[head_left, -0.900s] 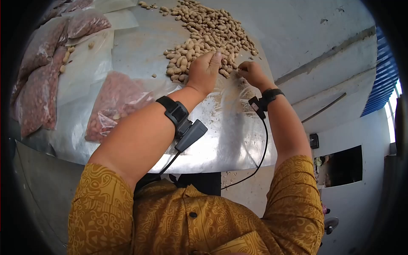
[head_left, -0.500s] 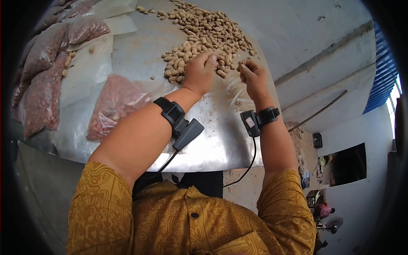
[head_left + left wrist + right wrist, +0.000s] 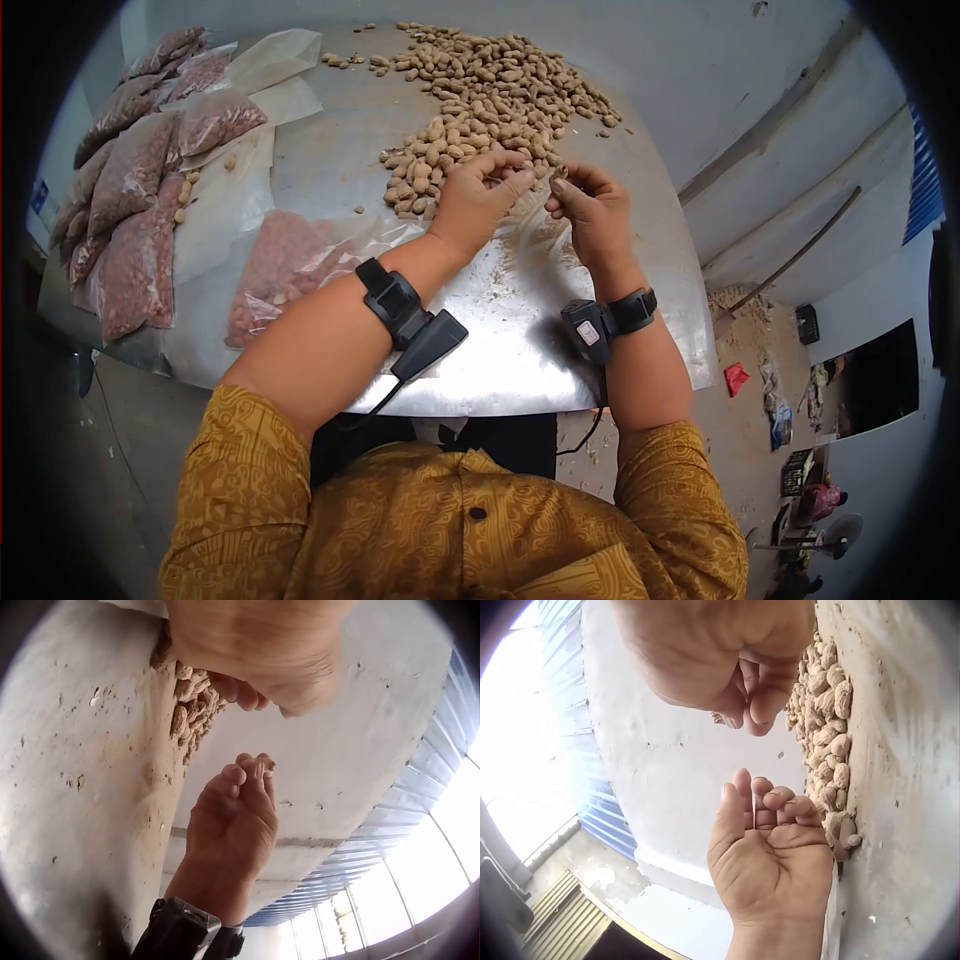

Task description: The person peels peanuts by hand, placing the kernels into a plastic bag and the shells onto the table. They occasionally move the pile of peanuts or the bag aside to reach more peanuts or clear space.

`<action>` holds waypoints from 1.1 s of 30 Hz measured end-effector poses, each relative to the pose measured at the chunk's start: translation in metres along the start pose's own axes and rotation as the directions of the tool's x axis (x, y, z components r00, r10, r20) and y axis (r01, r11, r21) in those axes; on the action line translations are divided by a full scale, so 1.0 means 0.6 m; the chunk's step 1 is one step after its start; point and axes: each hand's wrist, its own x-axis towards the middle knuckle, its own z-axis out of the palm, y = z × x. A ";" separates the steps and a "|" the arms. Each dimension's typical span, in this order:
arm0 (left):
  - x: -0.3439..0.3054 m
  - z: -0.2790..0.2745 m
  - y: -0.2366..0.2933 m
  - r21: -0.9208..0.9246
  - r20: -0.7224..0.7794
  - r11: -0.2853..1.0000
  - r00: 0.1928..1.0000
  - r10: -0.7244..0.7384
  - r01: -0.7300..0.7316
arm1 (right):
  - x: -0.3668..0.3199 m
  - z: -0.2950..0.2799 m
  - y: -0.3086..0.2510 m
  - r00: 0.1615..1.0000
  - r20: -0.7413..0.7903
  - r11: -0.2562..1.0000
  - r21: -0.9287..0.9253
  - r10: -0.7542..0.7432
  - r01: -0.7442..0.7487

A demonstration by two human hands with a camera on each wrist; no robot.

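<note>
A heap of unshelled peanuts point(image 3: 500, 95) spreads over the metal table point(image 3: 500, 350), reaching down to both hands. My left hand point(image 3: 472, 205) is beside the heap's near edge, fingers loosely bent. Its palm and separated fingertips show in the right wrist view, with nothing held between them. Close to it on the right, my right hand point(image 3: 602, 222) pinches a small brown peanut point(image 3: 561, 172) between thumb and fingers. Only a bit of that peanut shows past the fingertips in both wrist views, so I cannot tell whether it is whole or cracked.
Near my left forearm lies a clear bag of reddish peanut kernels point(image 3: 275, 265). More filled bags point(image 3: 140, 225) are stacked at the table's left, beside flat plastic bags point(image 3: 235, 200). A pale wall point(image 3: 720, 90) stands behind and right of the table.
The right hand has turned and come up from the table beside the heap, then moved nearer the left hand. The left hand's thumb and fingers have spread a little. The head view has shifted.
</note>
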 end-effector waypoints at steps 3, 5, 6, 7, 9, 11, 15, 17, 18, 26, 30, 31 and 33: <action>-0.011 0.017 0.002 -0.120 0.058 0.988 0.994 -0.095 0.102 | -0.007 0.004 -0.006 0.995 0.101 0.994 -0.110 0.017 -0.005; -0.012 0.014 -0.006 -0.078 0.065 0.990 0.991 -0.116 0.121 | -0.012 0.010 -0.006 0.988 0.151 0.993 -0.117 0.032 -0.014; -0.012 0.012 -0.006 -0.057 0.068 0.990 0.990 -0.127 0.131 | -0.014 0.013 -0.004 0.984 0.176 0.993 -0.120 0.040 -0.019; -0.011 0.009 -0.007 -0.013 0.063 0.994 0.993 -0.103 0.104 | -0.016 0.015 -0.003 0.982 0.181 0.995 -0.095 0.047 -0.030; -0.009 0.005 -0.006 0.075 0.058 0.996 0.997 -0.053 0.049 | -0.017 0.016 0.002 0.979 0.194 0.998 -0.046 0.059 -0.051; -0.010 0.006 -0.005 0.077 0.044 0.997 0.999 -0.025 0.021 | -0.019 0.020 0.007 0.984 0.173 0.999 -0.002 0.051 -0.051; -0.013 0.011 0.003 0.049 0.023 0.998 0.999 -0.025 0.024 | -0.021 0.024 0.015 0.987 0.152 0.987 0.140 0.057 -0.078; -0.011 0.011 0.002 0.022 0.016 0.999 0.999 -0.035 0.034 | -0.023 0.027 0.016 0.988 0.140 0.973 0.211 0.062 -0.091; -0.011 0.010 0.000 0.007 0.013 0.999 0.999 -0.040 0.039 | -0.024 0.028 0.017 0.989 0.134 0.965 0.245 0.066 -0.097; -0.004 0.011 -0.010 0.218 -0.016 0.971 0.995 0.100 -0.094 | -0.031 0.040 0.018 0.992 0.059 0.919 0.376 0.109 -0.123; -0.004 0.015 -0.016 0.280 -0.043 0.949 0.985 0.165 -0.146 | -0.033 0.043 0.021 0.989 0.066 0.872 0.467 0.133 -0.148; -0.005 0.017 -0.018 0.166 -0.047 0.982 0.994 0.097 -0.088 | -0.032 0.041 0.022 0.987 0.075 0.865 0.476 0.139 -0.158; -0.007 0.020 -0.016 -0.064 -0.030 0.997 0.999 -0.035 0.033 | -0.029 0.038 0.026 0.984 0.095 0.851 0.494 0.150 -0.177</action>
